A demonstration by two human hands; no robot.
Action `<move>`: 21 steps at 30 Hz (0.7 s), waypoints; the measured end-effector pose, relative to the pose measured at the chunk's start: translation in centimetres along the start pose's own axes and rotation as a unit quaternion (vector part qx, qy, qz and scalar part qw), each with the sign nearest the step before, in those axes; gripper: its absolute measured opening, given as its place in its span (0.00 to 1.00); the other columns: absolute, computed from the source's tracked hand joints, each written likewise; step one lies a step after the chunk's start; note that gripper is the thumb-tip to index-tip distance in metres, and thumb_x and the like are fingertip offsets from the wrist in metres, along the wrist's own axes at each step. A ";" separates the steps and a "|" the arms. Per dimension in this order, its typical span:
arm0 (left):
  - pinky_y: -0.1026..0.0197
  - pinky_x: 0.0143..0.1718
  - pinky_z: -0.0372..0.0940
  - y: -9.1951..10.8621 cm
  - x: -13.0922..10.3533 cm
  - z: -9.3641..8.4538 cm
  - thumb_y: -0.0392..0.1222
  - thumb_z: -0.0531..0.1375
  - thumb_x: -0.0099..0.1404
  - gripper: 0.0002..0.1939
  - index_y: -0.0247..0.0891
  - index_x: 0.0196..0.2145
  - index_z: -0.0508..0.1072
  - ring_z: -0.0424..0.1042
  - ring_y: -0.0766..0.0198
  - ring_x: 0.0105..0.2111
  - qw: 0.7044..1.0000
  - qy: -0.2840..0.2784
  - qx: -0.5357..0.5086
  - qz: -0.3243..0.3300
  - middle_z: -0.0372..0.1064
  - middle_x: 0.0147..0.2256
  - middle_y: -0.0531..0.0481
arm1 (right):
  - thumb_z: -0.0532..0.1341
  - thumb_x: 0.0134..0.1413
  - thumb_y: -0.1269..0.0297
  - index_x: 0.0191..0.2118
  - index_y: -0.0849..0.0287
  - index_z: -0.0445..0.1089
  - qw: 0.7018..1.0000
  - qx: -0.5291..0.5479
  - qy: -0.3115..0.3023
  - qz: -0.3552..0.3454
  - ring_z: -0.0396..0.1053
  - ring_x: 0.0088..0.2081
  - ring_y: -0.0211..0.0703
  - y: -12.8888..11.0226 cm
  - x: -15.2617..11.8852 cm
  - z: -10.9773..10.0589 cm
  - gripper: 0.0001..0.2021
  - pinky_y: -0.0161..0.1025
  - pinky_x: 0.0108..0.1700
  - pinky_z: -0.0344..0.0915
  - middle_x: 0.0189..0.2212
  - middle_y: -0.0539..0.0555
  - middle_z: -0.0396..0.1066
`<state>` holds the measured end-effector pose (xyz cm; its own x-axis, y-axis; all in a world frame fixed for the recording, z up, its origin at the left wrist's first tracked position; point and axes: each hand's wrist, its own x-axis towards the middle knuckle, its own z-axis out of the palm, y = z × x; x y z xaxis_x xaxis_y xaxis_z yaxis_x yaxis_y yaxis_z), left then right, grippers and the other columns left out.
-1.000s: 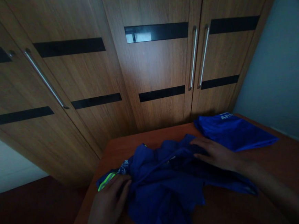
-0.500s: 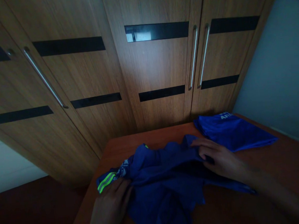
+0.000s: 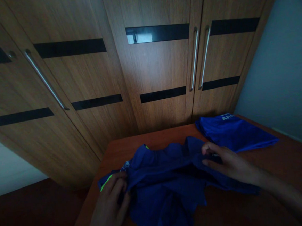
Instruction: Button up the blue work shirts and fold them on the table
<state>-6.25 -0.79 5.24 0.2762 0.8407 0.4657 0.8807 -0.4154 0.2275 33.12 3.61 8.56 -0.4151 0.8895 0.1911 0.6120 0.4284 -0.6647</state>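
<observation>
A dark blue shirt (image 3: 167, 181) lies rumpled across the table, with a neon green stripe and white lettering at its left end. At that end, my left hand (image 3: 112, 196) pinches the cloth between curled fingers and thumb. My right hand (image 3: 229, 164) grips a fold of the same shirt on the right side, thumb below and fingers above. Between the two hands a long folded edge of the fabric stands slightly raised. The shirt's lower part runs out of view at the bottom.
A folded bright blue garment (image 3: 236, 134) with white lettering rests at the back right of the reddish-brown table (image 3: 119, 146). Behind stands a wooden wardrobe (image 3: 158, 67) with long metal handles and black strips. A pale wall (image 3: 278, 71) is on the right.
My left hand has curled its fingers into the cloth, covering more of the green stripe. My right hand has shifted slightly right, and the folded edge between the hands is drawn straighter.
</observation>
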 end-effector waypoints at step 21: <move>0.55 0.43 0.69 -1.2 -1.6 0.9 0.49 0.57 0.63 0.11 0.44 0.41 0.71 0.73 0.57 0.40 0.995 0.015 -0.064 -0.078 0.72 0.39 0.48 | 0.53 0.60 0.58 0.43 0.54 0.68 0.981 -0.190 0.001 -0.028 0.68 0.42 0.48 1.4 -1.1 1.0 0.11 0.45 0.44 0.65 0.41 0.56 0.69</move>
<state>-7.39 -1.34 3.47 0.1256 0.8885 0.4414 0.8556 -0.3222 0.4051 33.78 3.05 6.64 -0.4540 0.8630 0.2218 0.7956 0.5047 -0.3351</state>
